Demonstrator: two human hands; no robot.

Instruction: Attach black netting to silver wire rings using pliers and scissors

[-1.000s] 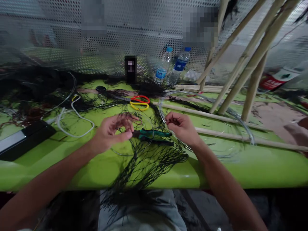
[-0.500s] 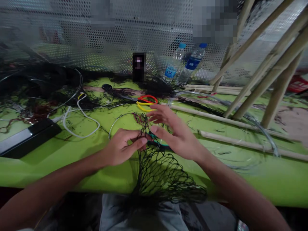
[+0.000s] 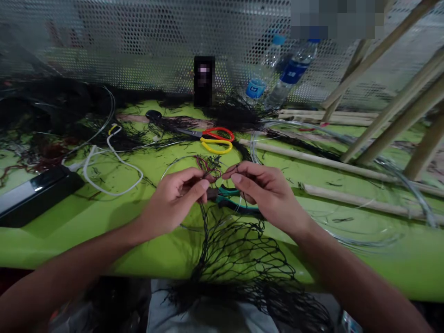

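Note:
Black knotted netting (image 3: 239,249) hangs from between my hands over the table's front edge onto my lap. My left hand (image 3: 176,196) pinches the gathered upper end of the netting between thumb and forefinger. A short way to the right, my right hand (image 3: 265,192) is closed in a pinch on a dark strand of the netting. Green-and-black handled pliers (image 3: 231,199) lie on the table behind and below my fingers, partly hidden. Beyond the hands rest scissors (image 3: 218,141) with one red and one yellow handle loop.
A white cable (image 3: 130,164) and a black-and-silver box (image 3: 38,194) lie at left. Wooden poles (image 3: 360,203) and coiled clear line (image 3: 367,240) lie at right. Two water bottles (image 3: 294,69) and a dark upright phone-like object (image 3: 204,88) stand against the perforated metal panel (image 3: 156,51).
My right hand has gone from open fingers to a pinch on a strand, moving slightly down and right. The netting has spread wider. The camera view has tilted down a little.

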